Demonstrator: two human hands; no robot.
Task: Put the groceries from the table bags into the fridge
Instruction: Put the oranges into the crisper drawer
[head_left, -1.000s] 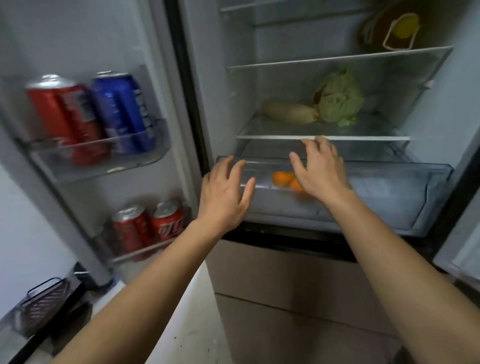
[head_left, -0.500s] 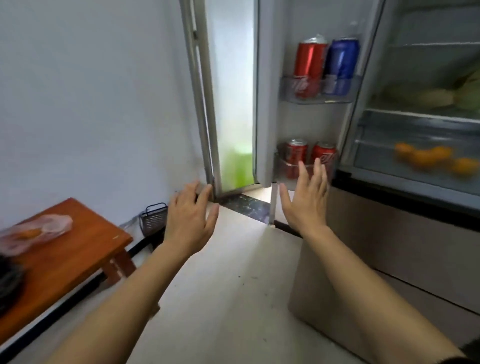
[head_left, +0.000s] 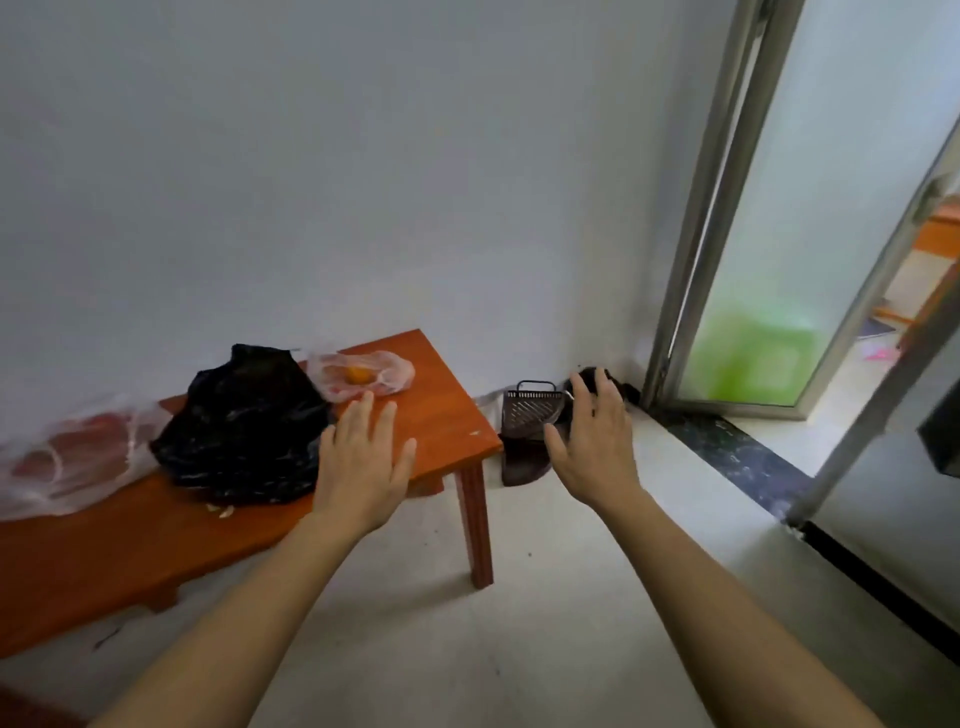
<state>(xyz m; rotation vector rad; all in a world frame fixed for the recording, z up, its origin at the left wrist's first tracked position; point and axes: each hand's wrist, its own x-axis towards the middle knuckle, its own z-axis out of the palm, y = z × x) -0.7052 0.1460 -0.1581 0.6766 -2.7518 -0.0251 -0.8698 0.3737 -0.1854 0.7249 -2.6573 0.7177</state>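
The left hand (head_left: 363, 462) and right hand (head_left: 592, 441) are being held out flat, empty; on the table (head_left: 447, 415), the black bag (head_left: 244, 421), the far clear bag (head_left: 387, 382) with an orange (head_left: 357, 374) and the left clear bag (head_left: 67, 457) are seemingly being left unemptied.

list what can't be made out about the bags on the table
Head view only.
Black bag: opaque, contents hidden.
Left clear bag: cut by the left edge, blurred; reddish contents unclear.
Small clear bag: one orange thing shows; plastic folds may hide more.
Table: left end out of frame.
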